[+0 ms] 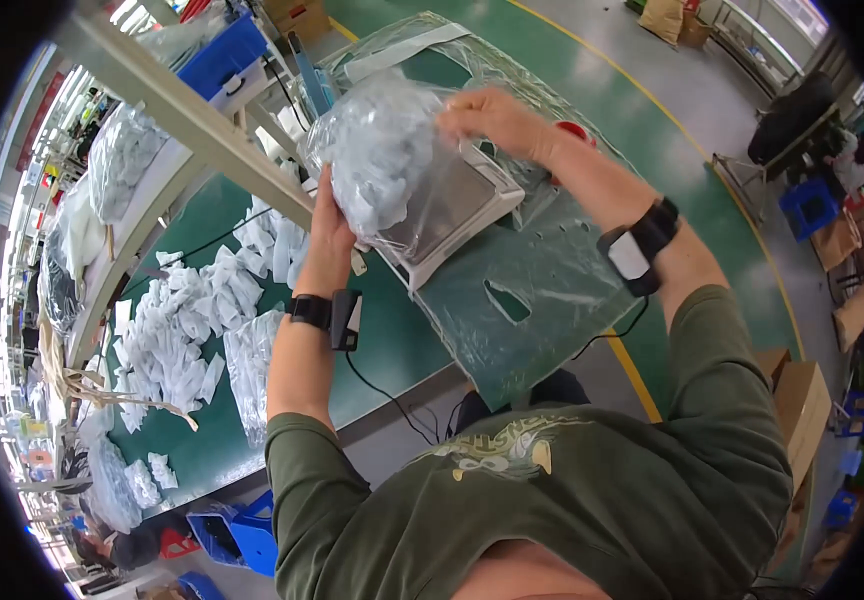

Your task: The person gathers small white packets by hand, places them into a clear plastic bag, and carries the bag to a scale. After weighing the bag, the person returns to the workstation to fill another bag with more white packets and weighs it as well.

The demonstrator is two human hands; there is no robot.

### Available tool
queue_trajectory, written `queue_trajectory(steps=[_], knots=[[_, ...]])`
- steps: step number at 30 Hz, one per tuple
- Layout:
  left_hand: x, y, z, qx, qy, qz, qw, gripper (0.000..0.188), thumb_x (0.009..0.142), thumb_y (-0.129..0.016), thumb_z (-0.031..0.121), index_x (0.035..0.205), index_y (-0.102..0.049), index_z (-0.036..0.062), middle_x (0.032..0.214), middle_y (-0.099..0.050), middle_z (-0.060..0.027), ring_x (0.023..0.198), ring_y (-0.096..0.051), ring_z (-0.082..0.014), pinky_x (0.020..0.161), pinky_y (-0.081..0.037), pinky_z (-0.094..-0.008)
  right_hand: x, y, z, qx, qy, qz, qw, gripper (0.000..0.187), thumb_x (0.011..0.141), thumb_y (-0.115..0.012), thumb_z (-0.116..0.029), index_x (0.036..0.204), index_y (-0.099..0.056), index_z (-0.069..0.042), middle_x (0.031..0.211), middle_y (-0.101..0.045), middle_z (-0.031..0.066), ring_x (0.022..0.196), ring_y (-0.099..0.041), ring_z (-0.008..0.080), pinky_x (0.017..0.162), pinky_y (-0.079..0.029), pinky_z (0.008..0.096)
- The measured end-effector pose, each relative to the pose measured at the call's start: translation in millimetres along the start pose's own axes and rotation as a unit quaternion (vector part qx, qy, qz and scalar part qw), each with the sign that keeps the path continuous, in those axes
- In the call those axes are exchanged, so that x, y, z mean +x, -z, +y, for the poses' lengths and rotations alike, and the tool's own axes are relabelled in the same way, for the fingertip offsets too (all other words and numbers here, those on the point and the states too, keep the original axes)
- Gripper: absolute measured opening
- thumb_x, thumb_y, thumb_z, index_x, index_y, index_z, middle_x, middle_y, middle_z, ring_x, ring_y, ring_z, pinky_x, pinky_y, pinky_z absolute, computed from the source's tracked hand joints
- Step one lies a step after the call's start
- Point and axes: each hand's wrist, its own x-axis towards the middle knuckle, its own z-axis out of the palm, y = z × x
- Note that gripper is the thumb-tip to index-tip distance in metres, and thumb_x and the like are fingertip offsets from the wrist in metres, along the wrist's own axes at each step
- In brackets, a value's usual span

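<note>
A clear plastic bag (377, 150), bulging with small whitish packets, rests over the far left part of a bench scale (467, 200) with a square metal pan. My left hand (330, 222) grips the bag's near left side, its thumb up along the plastic and its other fingers mostly hidden. At the bag's right side my right hand (497, 118) is closed, pinching the loose plastic of its edge. Beneath the scale spreads a clear plastic sheet (552, 290) with cut-out holes.
Loose whitish packets (187, 315) lie heaped on the green table (392, 370) to the left. A pale metal post (197, 110) slants close by my left hand. A round red object (574, 132) sits behind my right forearm. Blue bins (242, 530) stand below the table.
</note>
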Motion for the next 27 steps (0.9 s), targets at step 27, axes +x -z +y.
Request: queue_trajectory(steps=[27], knots=[[-176,-94,-155,0.436,-0.120,0.706,0.545,0.045,0.095,-0.062,0.038,0.131,-0.057,0.0120,0.120,-0.063,-0.0015,0.113,-0.056,-0.0127,0.094,-0.037,-0.0350,-164,12,206,0.066,-0.133,-0.286,0.947,0.056,0.081,-0.064,-0.061,0.066,-0.068,-0.008,0.063,-0.066,0.0086,0.063,-0.065,0.0288,0.060,-0.049,0.0416]])
